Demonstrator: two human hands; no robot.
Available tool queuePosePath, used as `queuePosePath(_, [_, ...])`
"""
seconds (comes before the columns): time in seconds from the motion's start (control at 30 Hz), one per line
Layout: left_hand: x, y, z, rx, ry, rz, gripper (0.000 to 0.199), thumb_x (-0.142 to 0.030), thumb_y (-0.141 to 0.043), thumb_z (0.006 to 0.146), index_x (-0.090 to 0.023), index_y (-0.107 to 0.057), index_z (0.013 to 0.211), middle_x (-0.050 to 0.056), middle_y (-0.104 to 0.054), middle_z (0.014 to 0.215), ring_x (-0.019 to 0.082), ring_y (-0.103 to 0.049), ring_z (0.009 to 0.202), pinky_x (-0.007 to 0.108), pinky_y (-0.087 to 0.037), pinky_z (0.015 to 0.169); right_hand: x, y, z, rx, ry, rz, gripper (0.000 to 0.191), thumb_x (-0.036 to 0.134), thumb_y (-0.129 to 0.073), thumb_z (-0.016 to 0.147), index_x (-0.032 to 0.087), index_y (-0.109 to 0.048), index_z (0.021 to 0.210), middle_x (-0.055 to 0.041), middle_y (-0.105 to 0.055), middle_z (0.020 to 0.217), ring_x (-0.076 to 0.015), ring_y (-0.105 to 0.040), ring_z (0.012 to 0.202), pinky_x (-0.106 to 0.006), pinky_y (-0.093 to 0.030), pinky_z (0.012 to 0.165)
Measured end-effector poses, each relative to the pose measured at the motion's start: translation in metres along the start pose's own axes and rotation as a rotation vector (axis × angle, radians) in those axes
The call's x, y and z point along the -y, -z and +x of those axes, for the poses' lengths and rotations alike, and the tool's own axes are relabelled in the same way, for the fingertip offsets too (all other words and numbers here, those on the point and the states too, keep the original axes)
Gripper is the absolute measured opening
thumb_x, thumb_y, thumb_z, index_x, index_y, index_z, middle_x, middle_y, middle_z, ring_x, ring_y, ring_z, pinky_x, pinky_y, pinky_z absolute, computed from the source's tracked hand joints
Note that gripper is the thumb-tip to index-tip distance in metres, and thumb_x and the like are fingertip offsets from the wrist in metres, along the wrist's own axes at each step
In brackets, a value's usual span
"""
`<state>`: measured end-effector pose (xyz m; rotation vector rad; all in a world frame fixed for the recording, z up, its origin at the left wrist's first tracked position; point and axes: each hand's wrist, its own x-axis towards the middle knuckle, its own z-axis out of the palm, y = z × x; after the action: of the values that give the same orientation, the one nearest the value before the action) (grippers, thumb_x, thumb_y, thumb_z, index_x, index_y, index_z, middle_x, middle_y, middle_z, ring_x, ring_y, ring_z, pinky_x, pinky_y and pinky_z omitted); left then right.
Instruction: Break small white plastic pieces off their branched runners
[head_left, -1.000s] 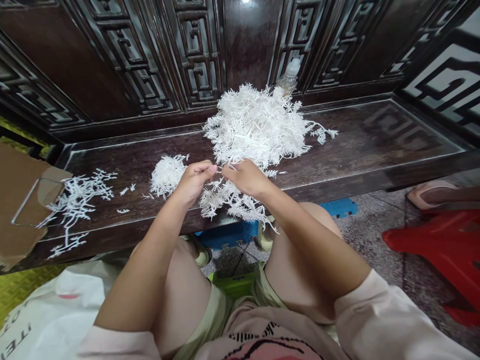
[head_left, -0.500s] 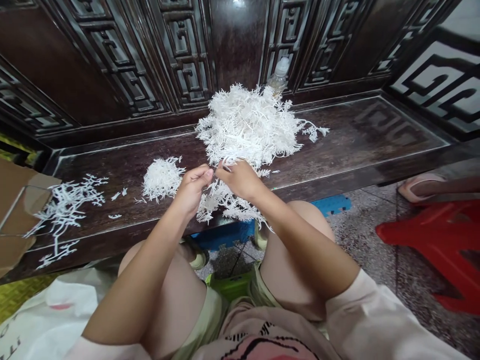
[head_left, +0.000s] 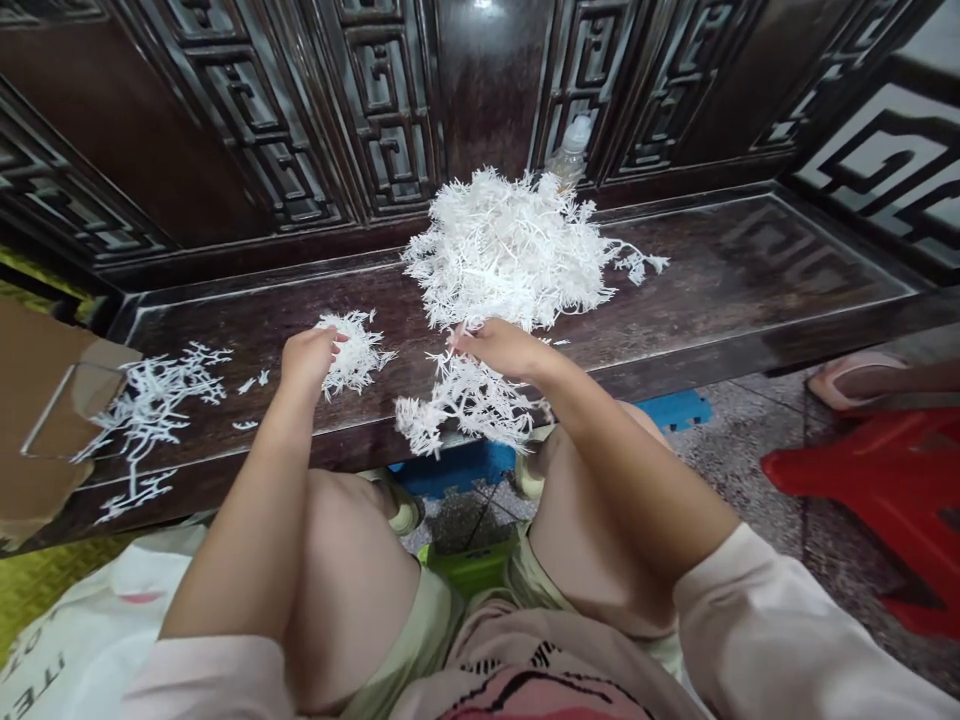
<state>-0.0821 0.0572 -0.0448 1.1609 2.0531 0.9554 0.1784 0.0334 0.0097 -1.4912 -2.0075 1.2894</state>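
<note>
My left hand is at the left side of a small pile of white pieces, its fingers bent over the pile's edge; what they hold, if anything, is too small to name. My right hand is closed on a white branched piece that hangs down over the bench's front edge. Just behind it rises a large heap of white branched pieces. At the far left lies a loose bunch of bare white stems, with a few small bits beside it.
A clear bottle stands behind the heap on the dark wooden bench. A cardboard box is at the left end. On the right are a red stool and another person's foot.
My left hand has moved left, away from my right hand, to the small pile. My right hand stays in front of the heap. The whole view has shifted slightly.
</note>
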Motion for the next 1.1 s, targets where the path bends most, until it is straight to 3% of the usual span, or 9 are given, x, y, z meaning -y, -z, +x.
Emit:
queuePosePath(0.2, [0.022, -0.005, 0.013, 0.025, 0.084, 0.281, 0.027, -0.036, -0.048, 0.068, -0.015, -0.065, 0.073, 0.008, -0.063, 0.069, 0.020, -0.054, 0.061, 0.029, -0.036, 0.055, 0.000, -0.011, 0.002, 0.055, -0.085, -0.013, 0.032, 0.042, -0.042, 0.079, 0.015, -0.055, 0.067, 0.0055, -0.023, 0.045, -0.0067, -0.021, 0.039, -0.025, -0.020, 0.045])
queuePosePath(0.37, [0.018, -0.010, 0.005, -0.065, 0.089, 0.540, 0.024, -0.037, -0.054, 0.064, -0.016, -0.064, 0.067, 0.013, -0.065, 0.079, 0.028, -0.058, 0.078, 0.033, -0.039, 0.063, -0.001, -0.017, 0.003, 0.022, -0.062, 0.055, 0.037, 0.045, -0.039, 0.080, 0.014, -0.057, 0.074, -0.0008, -0.044, 0.056, -0.0106, -0.039, 0.052, -0.026, -0.032, 0.055])
queuePosePath(0.5, [0.017, -0.012, 0.003, -0.146, 0.072, 0.473, 0.031, -0.037, -0.060, 0.060, -0.017, -0.064, 0.083, 0.011, -0.064, 0.090, 0.027, -0.057, 0.083, 0.033, -0.040, 0.067, -0.003, -0.020, 0.000, 0.017, -0.077, 0.112, 0.038, 0.050, -0.046, 0.073, 0.014, -0.056, 0.079, -0.0048, -0.054, 0.071, -0.0153, -0.048, 0.069, -0.029, -0.036, 0.067])
queuePosePath(0.6, [0.010, -0.015, -0.001, -0.138, -0.014, 0.352, 0.036, -0.037, -0.057, 0.062, -0.016, -0.062, 0.091, 0.010, -0.063, 0.091, 0.023, -0.057, 0.079, 0.031, -0.040, 0.068, -0.005, -0.021, 0.002, 0.064, -0.024, 0.147, 0.036, 0.051, -0.049, 0.070, 0.016, -0.052, 0.074, -0.0020, -0.051, 0.068, -0.0140, -0.046, 0.067, -0.028, -0.035, 0.066])
queuePosePath(0.67, [0.000, -0.019, -0.010, 0.000, -0.094, 0.211, 0.035, -0.042, -0.051, 0.068, -0.016, -0.062, 0.089, 0.008, -0.063, 0.085, 0.019, -0.056, 0.071, 0.029, -0.040, 0.065, -0.006, -0.021, 0.005, 0.088, 0.018, 0.130, 0.034, 0.050, -0.049, 0.071, 0.017, -0.047, 0.067, 0.0009, -0.045, 0.061, -0.0117, -0.043, 0.060, -0.027, -0.034, 0.061])
queuePosePath(0.8, [-0.027, -0.029, -0.042, 0.512, -0.199, 0.018, 0.047, -0.056, -0.040, 0.071, -0.015, -0.062, 0.077, 0.004, -0.059, 0.071, 0.014, -0.052, 0.061, 0.027, -0.039, 0.060, -0.005, -0.020, 0.009, 0.022, 0.059, -0.028, 0.030, 0.042, -0.045, 0.075, 0.017, -0.040, 0.060, 0.0029, -0.037, 0.054, -0.0091, -0.035, 0.053, -0.025, -0.028, 0.054])
queuePosePath(0.87, [-0.037, -0.034, -0.057, 0.692, -0.254, 0.000, 0.045, -0.057, -0.045, 0.068, -0.015, -0.060, 0.072, 0.002, -0.056, 0.065, 0.013, -0.050, 0.060, 0.026, -0.038, 0.061, -0.002, -0.020, 0.010, -0.013, 0.067, -0.093, 0.026, 0.035, -0.042, 0.077, 0.017, -0.038, 0.059, 0.0028, -0.036, 0.053, -0.0088, -0.033, 0.052, -0.025, -0.026, 0.053])
queuePosePath(0.97, [-0.043, -0.040, -0.068, 0.787, -0.367, -0.039, 0.037, -0.051, -0.050, 0.068, -0.015, -0.056, 0.064, 0.000, -0.053, 0.062, 0.012, -0.047, 0.060, 0.025, -0.036, 0.061, 0.001, -0.020, 0.010, -0.063, 0.067, -0.128, 0.022, 0.029, -0.040, 0.078, 0.017, -0.038, 0.059, 0.0020, -0.038, 0.054, -0.0089, -0.034, 0.052, -0.025, -0.026, 0.052])
queuePosePath(1.1, [-0.041, -0.040, -0.064, 0.789, -0.440, 0.002, 0.031, -0.045, -0.051, 0.070, -0.015, -0.058, 0.069, 0.001, -0.058, 0.069, 0.013, -0.050, 0.066, 0.025, -0.037, 0.064, 0.001, -0.020, 0.008, -0.048, 0.022, -0.115, 0.025, 0.037, -0.042, 0.076, 0.016, -0.043, 0.063, 0.0002, -0.043, 0.058, -0.0097, -0.037, 0.053, -0.025, -0.028, 0.052])
